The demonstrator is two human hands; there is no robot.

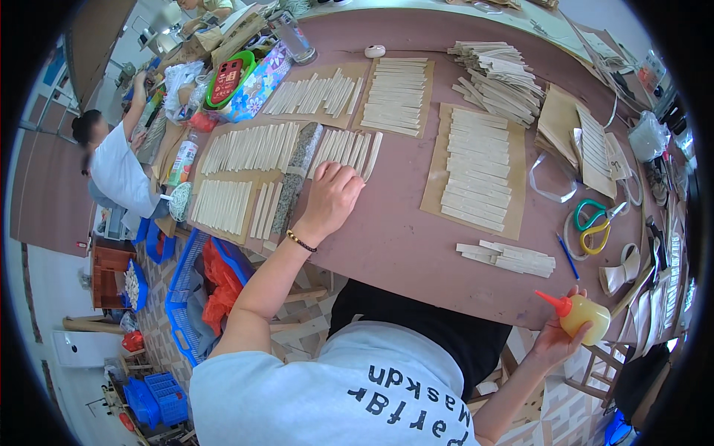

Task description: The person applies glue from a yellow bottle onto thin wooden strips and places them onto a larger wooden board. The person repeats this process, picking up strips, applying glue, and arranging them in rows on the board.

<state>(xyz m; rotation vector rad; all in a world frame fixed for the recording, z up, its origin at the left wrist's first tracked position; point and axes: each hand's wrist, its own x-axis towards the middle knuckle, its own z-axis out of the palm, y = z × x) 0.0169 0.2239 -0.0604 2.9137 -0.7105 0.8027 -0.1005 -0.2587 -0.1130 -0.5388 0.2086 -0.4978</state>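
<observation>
Glue bottle point(582, 314) in right hand point(554, 342) — mauve table point(401, 238)

glue bottle point(584, 314): small, squat, yellow and translucent, with a red cone nozzle; held in the right hand point(556, 338) at the near right edge of the bench point(401, 238); tilted, nozzle aimed up and left.
wooden strips point(343, 151): thin, pale, flat slats, lying side by side in a slightly fanned row on the bench; the left hand point(330, 198) rests fingertips on their near ends.
</observation>
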